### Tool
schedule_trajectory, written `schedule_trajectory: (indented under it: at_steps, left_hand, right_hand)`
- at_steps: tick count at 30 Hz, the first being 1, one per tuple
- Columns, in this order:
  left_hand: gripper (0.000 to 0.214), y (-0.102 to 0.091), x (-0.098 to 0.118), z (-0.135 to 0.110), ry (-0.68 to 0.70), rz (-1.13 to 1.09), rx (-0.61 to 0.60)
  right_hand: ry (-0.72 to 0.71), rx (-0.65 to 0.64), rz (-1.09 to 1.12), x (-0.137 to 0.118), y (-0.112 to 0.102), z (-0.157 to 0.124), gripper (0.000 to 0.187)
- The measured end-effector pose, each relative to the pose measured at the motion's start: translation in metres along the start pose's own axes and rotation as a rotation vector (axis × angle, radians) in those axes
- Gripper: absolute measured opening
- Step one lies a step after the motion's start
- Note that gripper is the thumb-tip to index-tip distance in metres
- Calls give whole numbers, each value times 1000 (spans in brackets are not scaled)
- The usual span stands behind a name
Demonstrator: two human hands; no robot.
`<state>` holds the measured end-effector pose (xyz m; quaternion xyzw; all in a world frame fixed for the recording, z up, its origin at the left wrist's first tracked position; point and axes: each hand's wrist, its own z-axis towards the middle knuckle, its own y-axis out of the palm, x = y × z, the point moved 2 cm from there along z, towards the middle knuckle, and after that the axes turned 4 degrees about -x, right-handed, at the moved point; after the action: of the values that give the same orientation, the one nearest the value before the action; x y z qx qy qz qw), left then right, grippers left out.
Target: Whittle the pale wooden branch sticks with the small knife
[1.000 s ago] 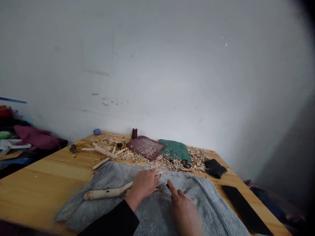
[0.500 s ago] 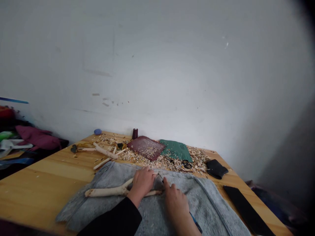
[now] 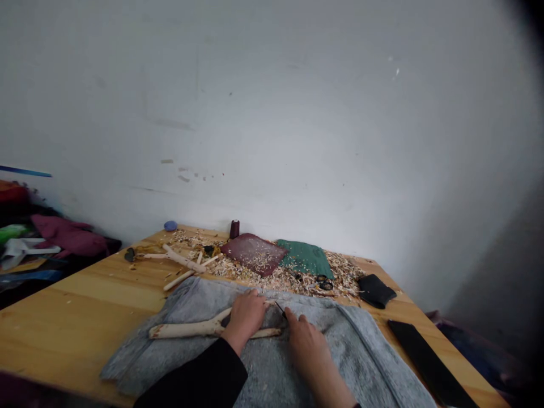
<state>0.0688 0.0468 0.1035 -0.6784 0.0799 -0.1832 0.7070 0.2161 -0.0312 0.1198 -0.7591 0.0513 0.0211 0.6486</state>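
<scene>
Left hand (image 3: 246, 314), in the head view, is closed over one prong of a forked pale branch (image 3: 187, 330), whose thick stem points to nine o'clock across the grey cloth (image 3: 361, 351). At that hand's four o'clock, the right hand (image 3: 308, 343) grips a slim dark tool (image 3: 280, 310), tip beside the prong's end; wood shavings (image 3: 346, 275) litter the worktop (image 3: 85, 317) toward one o'clock.

I'm spotting room running over the near-left tabletop (image 3: 76, 323), while pale sticks (image 3: 183, 259) are cluttering the far left; between the left hand (image 3: 246, 314) and right hand (image 3: 309, 343) a thin knife (image 3: 280, 310) is barring the gap, and a black slab (image 3: 427, 360) is crowding near right.
</scene>
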Motion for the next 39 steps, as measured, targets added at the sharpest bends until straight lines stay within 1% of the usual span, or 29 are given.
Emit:
schedule_trajectory:
  at_steps: [7,11,16,24,28,30,32,36,39]
  left_hand:
    - [34,6,-2,3,8,-23,-4]
    - [34,8,-5,5,33,-42,-27]
    - [34,5,-6,7,35,-54,-59]
    - [33,2,-4,7,41,-54,-74]
    - [33,3,-3,4,40,-60,-79]
    - [32,3,-2,2,36,-61,-73]
    - [30,3,-2,1,26,-62,-65]
    - [29,3,-2,1,10,-74,-55]
    - [28,2,-2,0,4,-88,-45]
  right_hand:
    - [-3,0,-34,-3,3,3,65]
    - [8,13,-70,-11,6,4,64]
    - [27,51,-96,-21,9,4,64]
    - [67,94,-84,-37,10,12,49]
    - [84,84,-58,-42,8,21,45]
    - [83,71,-39,-40,7,24,45]
    - [58,57,-12,-32,7,25,47]
    - [-11,26,60,-2,9,27,57]
    - [-32,13,99,16,13,28,61]
